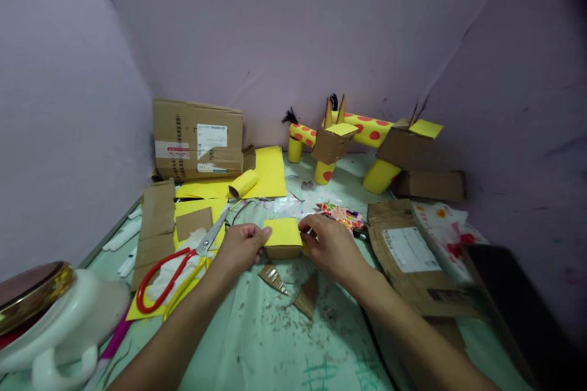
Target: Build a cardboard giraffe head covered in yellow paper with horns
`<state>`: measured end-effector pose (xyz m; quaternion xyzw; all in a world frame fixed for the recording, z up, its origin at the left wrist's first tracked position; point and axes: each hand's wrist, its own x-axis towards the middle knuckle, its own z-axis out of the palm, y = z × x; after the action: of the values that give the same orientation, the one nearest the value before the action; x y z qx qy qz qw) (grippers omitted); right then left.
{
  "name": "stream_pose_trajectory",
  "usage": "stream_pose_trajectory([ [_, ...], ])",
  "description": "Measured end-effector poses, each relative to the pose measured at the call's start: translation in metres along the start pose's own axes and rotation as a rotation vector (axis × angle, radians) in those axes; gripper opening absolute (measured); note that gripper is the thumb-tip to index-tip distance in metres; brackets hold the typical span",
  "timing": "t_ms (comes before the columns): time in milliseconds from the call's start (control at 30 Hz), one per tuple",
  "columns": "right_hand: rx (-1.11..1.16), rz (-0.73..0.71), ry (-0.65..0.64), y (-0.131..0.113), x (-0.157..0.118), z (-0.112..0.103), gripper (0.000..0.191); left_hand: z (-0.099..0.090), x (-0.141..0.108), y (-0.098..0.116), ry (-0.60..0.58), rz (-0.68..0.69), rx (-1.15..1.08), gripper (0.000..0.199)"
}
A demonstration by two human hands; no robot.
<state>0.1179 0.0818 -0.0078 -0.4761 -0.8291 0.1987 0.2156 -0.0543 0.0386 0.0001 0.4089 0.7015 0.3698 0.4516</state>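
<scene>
A small cardboard box with a yellow paper top (282, 232) sits in the middle, between my two hands. My left hand (245, 247) grips its left side, the thumb lying on the yellow edge and the fingers behind. On the opposite side, my right hand (328, 241) is closed with bent fingers at the box's right edge; a bit of yellow shows under these fingers. Two cardboard scraps, a curved strip (273, 279) and a darker piece (306, 297), lie just below. Red-handled scissors (202, 247) rest left of my left hand, partly over yellow paper.
Two yellow figures with red dots, a smaller one (325, 172) and a larger one (373, 131), stand behind. A big cardboard box (197, 137) leans back left. A white mug (92, 302) is front left. Flattened cardboard (389, 214) and a dark slab (509, 299) lie right.
</scene>
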Motion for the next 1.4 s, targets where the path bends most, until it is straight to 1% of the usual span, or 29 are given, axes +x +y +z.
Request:
stream_pose_trajectory([
  [200,0.109,0.016,-0.033,0.001,0.000,-0.003,0.023,0.000,0.001,-0.004,-0.015,0.016,-0.009,0.034],
  [367,0.183,0.066,-0.058,0.006,0.002,-0.002,0.024,0.000,0.002,-0.005,-0.045,0.045,-0.033,0.031],
  [633,0.262,0.114,-0.052,0.002,0.001,-0.005,0.020,0.002,0.003,-0.008,-0.047,0.075,-0.050,0.029],
  [833,0.330,0.173,-0.030,0.008,0.004,0.003,0.014,0.002,0.005,-0.009,-0.101,0.034,-0.107,0.031],
  [967,0.362,0.212,-0.017,0.012,0.007,0.009,0.014,0.001,0.008,-0.010,-0.139,0.013,-0.160,0.033],
  [1133,0.394,0.233,-0.019,0.011,0.006,0.009,0.014,0.000,0.008,-0.011,-0.169,0.013,-0.194,0.033],
  [1200,0.403,0.234,-0.016,0.009,0.005,0.007,0.019,0.000,0.008,-0.012,-0.177,0.008,-0.205,0.033],
  [1300,0.433,0.209,-0.022,0.004,0.003,0.006,0.037,0.000,0.007,-0.013,-0.170,-0.003,-0.214,0.032],
  [1400,0.487,0.224,-0.065,0.002,0.001,0.006,0.040,0.000,0.008,-0.015,-0.143,0.013,-0.222,0.032],
])
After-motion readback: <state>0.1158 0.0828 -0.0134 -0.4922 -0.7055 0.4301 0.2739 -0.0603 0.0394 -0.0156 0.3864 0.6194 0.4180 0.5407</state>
